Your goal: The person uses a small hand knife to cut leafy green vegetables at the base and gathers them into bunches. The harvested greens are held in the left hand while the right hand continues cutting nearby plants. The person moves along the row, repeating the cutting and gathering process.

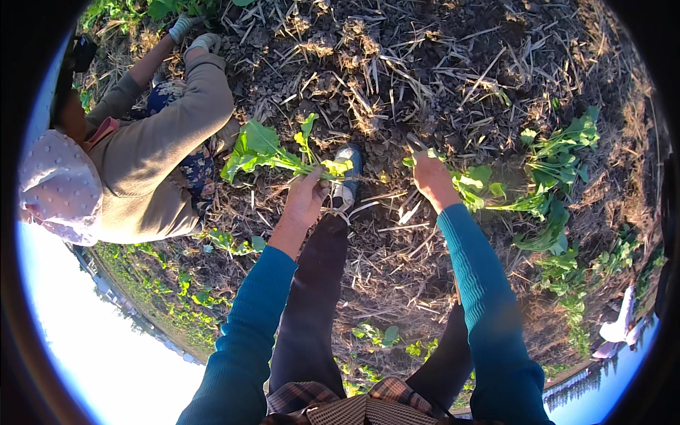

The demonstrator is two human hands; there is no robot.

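My left hand [308, 197] is closed around the stems of a leafy green plant [263, 149], whose broad leaves point to the upper left. Some yellowed leaves [338, 167] stick out past its fingers, above my shoe [349, 164]. My right hand [431, 178] is closed low over the soil, around what looks like a tool with a narrow end [416, 142]; most of it is hidden by the fingers. Green and yellowish leaves [473, 186] lie just right of that hand.
Pulled leafy plants [563, 154] lie in a row on the straw-strewn soil [393, 79] at right. At upper left a crouching co-worker [154, 154] in a dotted hat reaches gloved hands into greens. Small plants grow near my legs. Another person [619, 324] shows far off at lower right.
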